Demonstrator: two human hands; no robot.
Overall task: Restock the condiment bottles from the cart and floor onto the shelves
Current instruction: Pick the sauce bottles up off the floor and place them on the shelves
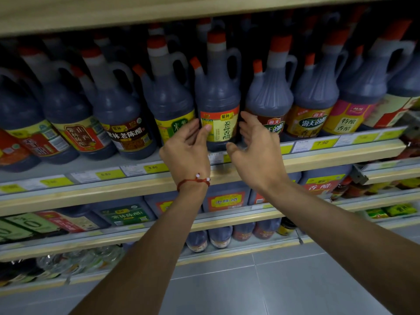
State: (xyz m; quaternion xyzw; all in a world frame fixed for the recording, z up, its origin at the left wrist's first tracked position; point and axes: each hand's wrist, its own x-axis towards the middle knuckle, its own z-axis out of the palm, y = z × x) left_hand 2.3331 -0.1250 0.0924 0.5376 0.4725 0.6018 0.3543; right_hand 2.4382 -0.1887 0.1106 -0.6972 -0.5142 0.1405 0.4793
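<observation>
A dark vinegar bottle (218, 103) with a red cap, a side handle and a yellow label stands upright at the front of the upper shelf (145, 185). My left hand (188, 146) touches its label from the left, thumb on the front, fingers loosely spread. My right hand (254, 142) is open just right of the bottle, fingers straight, and I cannot tell whether it touches. Similar dark bottles stand in rows on both sides, among them one with a green label (172, 105) and one with a red label (270, 103).
Price tags (152, 168) run along the shelf's front rail. Lower shelves (227, 220) hold square dark jugs and small bottles. Another shelf board (136, 12) hangs low above the bottle caps. Grey floor tiles (284, 283) lie below. No cart is in view.
</observation>
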